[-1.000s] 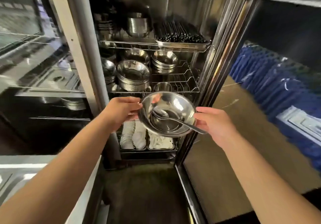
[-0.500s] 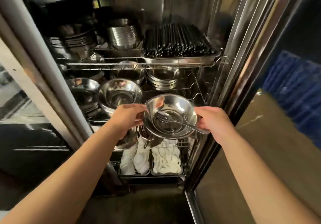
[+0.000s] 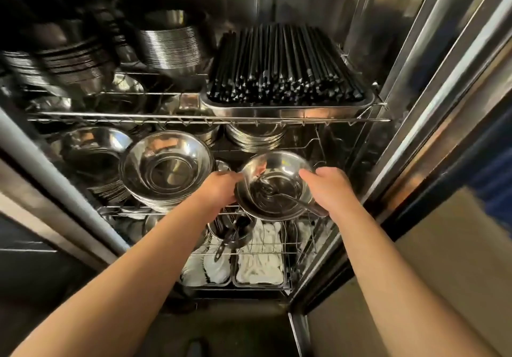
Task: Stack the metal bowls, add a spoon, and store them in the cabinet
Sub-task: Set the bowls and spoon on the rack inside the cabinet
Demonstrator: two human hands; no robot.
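Note:
I hold a stack of metal bowls [image 3: 279, 168] at the front of the cabinet's middle wire shelf [image 3: 313, 146], on its right side. A metal spoon [image 3: 279, 194] lies inside the top bowl, its handle pointing toward the right rim. My left hand [image 3: 219, 187] grips the left rim and my right hand [image 3: 329, 187] grips the right rim. The underside of the stack is hidden, so I cannot tell whether it rests on the wire.
A larger stack of bowls [image 3: 166, 168] sits just left on the same shelf, more stacks [image 3: 253, 137] behind. A tray of black chopsticks [image 3: 285, 65] fills the upper shelf. White spoons [image 3: 259, 254] lie in trays below. The cabinet's steel door frame [image 3: 415, 93] stands right.
The bowls and spoon have gone forward and up into the cabinet, to the right part of the middle shelf. My view has closed in on the shelves.

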